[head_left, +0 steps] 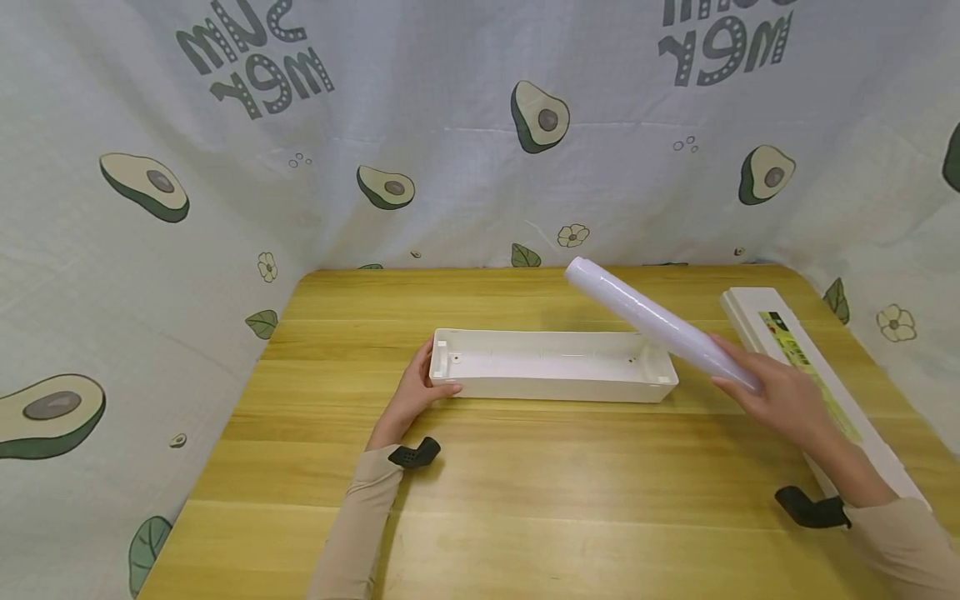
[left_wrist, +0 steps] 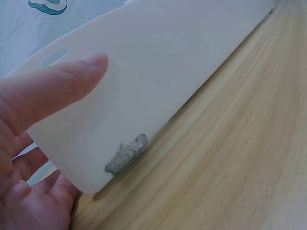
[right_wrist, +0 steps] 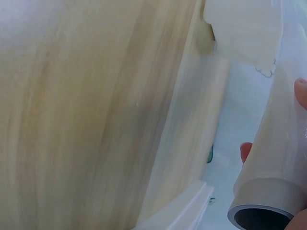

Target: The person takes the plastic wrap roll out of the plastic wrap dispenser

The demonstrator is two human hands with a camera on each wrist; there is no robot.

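A long white box (head_left: 555, 388) with an open top lies on the table. My left hand (head_left: 411, 395) grips its left end, thumb on the front wall and fingers round the end. Close up in the left wrist view, the thumb (left_wrist: 62, 88) presses the box wall (left_wrist: 158, 62), low on which is a grey patch. My right hand (head_left: 787, 396) holds a roll of cling film (head_left: 652, 317) near its lower right end. The roll slants up to the left, above the box's right end. Its hollow core end (right_wrist: 264, 218) faces the right wrist camera.
A long white lid-like piece (head_left: 825, 392) with a yellow-green label lies along the table's right side, partly hidden by the right arm. The wooden table (head_left: 525, 500) extends in front of the box. Behind it hangs a cloth (head_left: 450, 100) printed with avocados.
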